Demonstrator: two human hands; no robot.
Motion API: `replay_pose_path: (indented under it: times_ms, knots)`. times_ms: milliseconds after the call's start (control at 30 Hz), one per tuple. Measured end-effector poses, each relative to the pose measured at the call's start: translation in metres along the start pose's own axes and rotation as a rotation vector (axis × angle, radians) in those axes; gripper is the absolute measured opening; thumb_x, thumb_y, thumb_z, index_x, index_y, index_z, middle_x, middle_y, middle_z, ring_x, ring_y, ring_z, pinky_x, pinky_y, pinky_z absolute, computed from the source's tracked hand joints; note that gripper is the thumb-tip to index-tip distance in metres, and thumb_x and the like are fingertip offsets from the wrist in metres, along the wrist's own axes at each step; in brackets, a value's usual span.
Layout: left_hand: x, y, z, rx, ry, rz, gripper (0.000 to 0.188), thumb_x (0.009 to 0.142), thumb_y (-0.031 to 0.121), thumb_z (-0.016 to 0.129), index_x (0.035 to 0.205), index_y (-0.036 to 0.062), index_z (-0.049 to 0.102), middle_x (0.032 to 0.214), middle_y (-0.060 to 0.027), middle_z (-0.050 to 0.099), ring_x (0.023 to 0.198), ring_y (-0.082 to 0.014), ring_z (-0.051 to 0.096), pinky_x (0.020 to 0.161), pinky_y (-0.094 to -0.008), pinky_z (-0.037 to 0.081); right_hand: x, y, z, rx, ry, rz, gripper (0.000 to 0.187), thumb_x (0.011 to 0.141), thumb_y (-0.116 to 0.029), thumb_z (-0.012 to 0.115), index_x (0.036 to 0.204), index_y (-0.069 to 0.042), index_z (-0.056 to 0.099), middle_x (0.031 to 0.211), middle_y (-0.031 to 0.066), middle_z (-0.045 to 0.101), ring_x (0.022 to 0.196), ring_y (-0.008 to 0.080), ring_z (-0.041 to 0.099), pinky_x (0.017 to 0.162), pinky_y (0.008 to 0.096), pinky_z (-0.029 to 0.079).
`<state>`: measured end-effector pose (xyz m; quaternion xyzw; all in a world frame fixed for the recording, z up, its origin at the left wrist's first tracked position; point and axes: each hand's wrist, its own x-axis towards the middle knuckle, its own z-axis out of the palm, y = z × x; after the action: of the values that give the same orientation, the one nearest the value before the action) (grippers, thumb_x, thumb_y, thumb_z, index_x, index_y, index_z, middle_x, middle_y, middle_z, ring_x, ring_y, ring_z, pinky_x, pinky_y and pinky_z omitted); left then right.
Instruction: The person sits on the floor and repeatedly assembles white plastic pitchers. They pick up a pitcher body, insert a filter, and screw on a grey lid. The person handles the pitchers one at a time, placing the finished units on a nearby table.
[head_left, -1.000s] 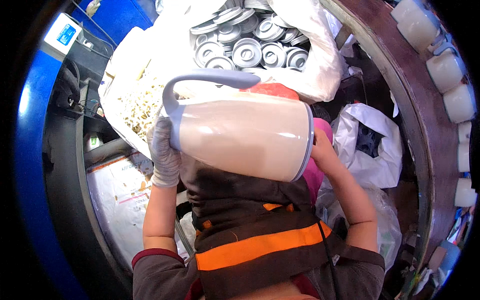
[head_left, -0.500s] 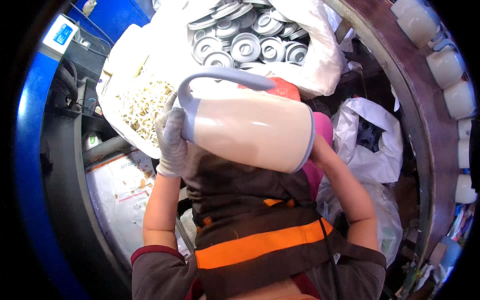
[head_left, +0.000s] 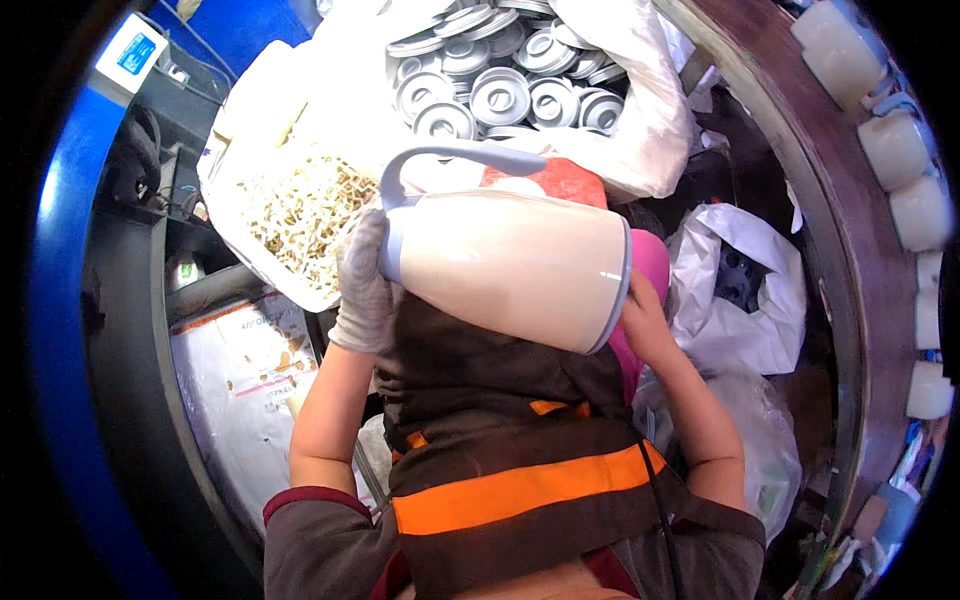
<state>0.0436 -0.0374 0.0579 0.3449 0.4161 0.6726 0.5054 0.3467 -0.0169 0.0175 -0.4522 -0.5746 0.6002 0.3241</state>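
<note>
A cream thermos jug (head_left: 520, 265) with a grey-blue collar, handle and base rim lies on its side above my lap. Its handle (head_left: 450, 150) arches along the far side, and its base faces right. My left hand (head_left: 362, 285), in a pale work glove, is closed around the collar end, with some fingers hidden behind it. Bare and partly covered by the base rim, my right hand (head_left: 645, 320) has its fingers bent against the base end. The base's underside is turned out of sight.
A white sack (head_left: 650, 150) of grey ring-shaped lids (head_left: 500, 95) stands beyond the jug. Small pale parts (head_left: 310, 215) fill a bag at the left. Another white bag (head_left: 735, 325) with dark parts is at the right. Several white vessels (head_left: 895, 145) line the curved bench (head_left: 800, 120).
The jug's collar end and my left hand have shifted slightly right and nearer me. More of my right hand now shows beside the base rim.
</note>
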Motion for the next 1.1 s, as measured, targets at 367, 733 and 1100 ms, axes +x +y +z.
replay_pose_path:
  times_ms: [367,733,1100]
  knots:
    - [0.029,0.033,0.074,0.595,-0.616,0.104,0.028,0.074,0.020,0.065,0.076,-0.0085,0.067,0.121,-0.0197,0.055,0.106,-0.0251,0.057,0.092,-0.0338,0.043,-0.017,-0.075,0.000,0.063,-0.136,-0.117,0.046,0.096,-0.043,0.039,0.111,-0.002,0.052,0.084,0.0065,0.058,0.072,0.0119,0.057,0.066,0.0254,0.046]
    - [0.062,0.003,0.002,0.491,-0.143,0.218,0.033,0.092,0.025,0.050,0.112,0.0003,0.059,0.112,-0.0096,0.060,0.102,-0.0154,0.054,0.089,-0.0270,0.041,-0.072,-0.231,-0.121,-0.096,1.063,-0.955,0.039,0.096,-0.048,0.038,0.088,-0.012,0.049,0.063,-0.0022,0.043,0.051,0.0101,0.033,0.052,0.0247,0.033]
    - [-0.010,0.053,-0.361,1.380,0.527,-0.091,0.031,0.087,0.035,0.052,0.091,0.0065,0.063,0.082,-0.0089,0.066,0.065,-0.0138,0.060,0.066,-0.0310,0.046,0.073,0.001,-0.182,-0.847,0.766,-0.154,0.029,0.096,-0.036,0.039,0.106,-0.011,0.051,0.095,0.0034,0.046,0.083,0.0156,0.040,0.073,0.0293,0.036]
